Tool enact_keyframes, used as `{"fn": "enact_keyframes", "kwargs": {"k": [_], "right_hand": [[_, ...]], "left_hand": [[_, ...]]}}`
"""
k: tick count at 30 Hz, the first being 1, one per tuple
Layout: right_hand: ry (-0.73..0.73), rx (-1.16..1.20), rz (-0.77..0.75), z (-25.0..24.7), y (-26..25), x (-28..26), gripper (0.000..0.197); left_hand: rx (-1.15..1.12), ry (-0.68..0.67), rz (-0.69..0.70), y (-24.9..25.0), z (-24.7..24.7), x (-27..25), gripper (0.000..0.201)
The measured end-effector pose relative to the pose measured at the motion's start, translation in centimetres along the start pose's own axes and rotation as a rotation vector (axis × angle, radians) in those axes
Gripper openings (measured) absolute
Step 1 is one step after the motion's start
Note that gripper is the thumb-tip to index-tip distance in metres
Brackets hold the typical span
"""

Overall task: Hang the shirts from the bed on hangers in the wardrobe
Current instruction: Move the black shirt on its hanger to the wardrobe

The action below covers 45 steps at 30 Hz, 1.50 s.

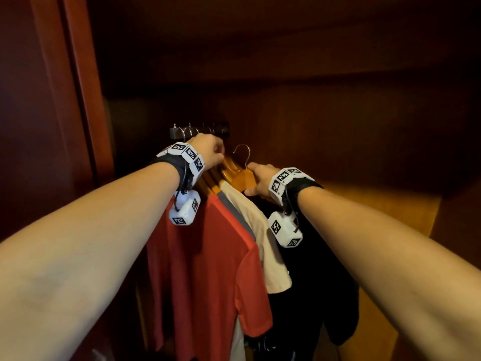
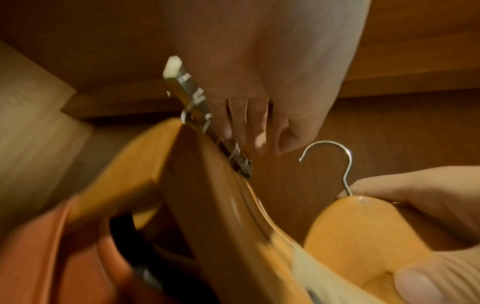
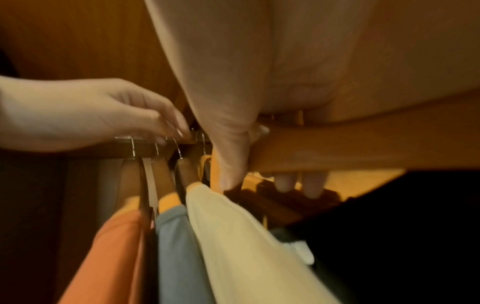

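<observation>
now the person leans into the dark brown wooden wardrobe point(image 1: 338, 113), where the short dark pull-out rail point(image 1: 199, 131) already carries a red short-sleeved shirt point(image 1: 208, 256), a grey-blue shirt point(image 3: 179, 246) and a cream shirt point(image 1: 260, 230), all on hangers. the right hand point(image 1: 261, 182) wraps thumb and fingers round the shoulder of a pale orange wooden hanger with a silver wire hook point(image 2: 358, 226), which seems to carry a black garment point(image 1: 312, 269), though the dark hides the join. that hook stands free, just right of the rail's end, not yet over it. the left hand point(image 1: 209, 149) sits at the rail among the hung hooks, fingers curled down; whether it pinches one or only touches, nobody can tell. the step looks like seating the hook: best lift it above the rail's free end, keep its open side toward the rail, lower it, then let go once the weight is taken.
</observation>
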State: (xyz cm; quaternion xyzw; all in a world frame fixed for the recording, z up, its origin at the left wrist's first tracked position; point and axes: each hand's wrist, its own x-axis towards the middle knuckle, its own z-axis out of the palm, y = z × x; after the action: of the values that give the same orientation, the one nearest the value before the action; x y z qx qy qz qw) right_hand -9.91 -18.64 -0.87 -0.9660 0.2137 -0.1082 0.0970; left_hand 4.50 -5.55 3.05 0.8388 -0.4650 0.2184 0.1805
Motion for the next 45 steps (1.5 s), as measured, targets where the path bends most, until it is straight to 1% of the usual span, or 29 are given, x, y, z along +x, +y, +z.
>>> {"fn": "enact_keyframes", "kwargs": {"k": [4,6,8,10,12,14,19,23,28,32,34,37,41,43,45], "right_hand": [[0.075,0.113,0.011,-0.2,-1.6,2.2,0.062],[0.114,0.179,0.008,-0.4,-2.4,3.3,0.061],[0.148,0.211,-0.004,-0.6,-3.1,4.4,0.061],[0.182,0.224,-0.018,-1.0,-3.8,5.5,0.060],[0.208,0.224,-0.040,-1.4,-4.7,6.5,0.059],[0.212,0.208,-0.055,-1.8,-5.7,7.4,0.057],[0.198,0.189,-0.078,-1.8,-7.4,8.9,0.053],[0.170,0.263,-0.093,-1.0,-7.4,9.6,0.045],[0.150,0.309,-0.109,0.1,-7.3,10.1,0.052],[0.127,0.316,-0.118,0.6,-7.1,10.4,0.047],[0.108,0.268,-0.128,0.6,-7.0,10.5,0.045],[0.045,0.163,-0.127,0.3,-7.1,10.6,0.055],[0.005,-0.082,-0.078,0.2,-7.3,10.7,0.065],[0.008,-0.115,-0.079,0.4,-7.3,10.4,0.065],[0.034,-0.094,-0.118,0.3,-7.2,10.1,0.060]], "left_hand": [[0.077,0.116,0.003,-1.2,-2.0,0.6,0.013],[0.186,0.204,-0.003,-1.5,-2.6,0.9,0.018],[0.283,0.265,-0.054,-1.9,-2.9,1.2,0.027],[0.296,0.229,-0.166,-2.6,-2.9,1.3,0.041],[0.263,0.139,-0.257,-3.3,-2.7,1.4,0.055],[0.237,0.088,-0.285,-3.8,-2.4,1.6,0.058],[0.255,0.070,-0.279,-4.1,-2.1,2.2,0.053],[0.268,0.101,-0.273,-3.9,-1.7,2.3,0.049],[0.287,0.109,-0.288,-3.8,-1.6,2.4,0.052],[0.309,0.121,-0.296,-3.8,-1.3,2.4,0.052],[0.327,0.124,-0.295,-3.9,-1.2,2.4,0.052],[0.332,0.104,-0.308,-3.7,-1.1,2.5,0.055],[0.322,0.094,-0.314,-3.6,-1.2,2.4,0.057],[0.339,0.107,-0.295,-3.5,-1.2,2.3,0.058],[0.400,0.142,-0.249,-3.6,-1.1,2.0,0.061]]}}
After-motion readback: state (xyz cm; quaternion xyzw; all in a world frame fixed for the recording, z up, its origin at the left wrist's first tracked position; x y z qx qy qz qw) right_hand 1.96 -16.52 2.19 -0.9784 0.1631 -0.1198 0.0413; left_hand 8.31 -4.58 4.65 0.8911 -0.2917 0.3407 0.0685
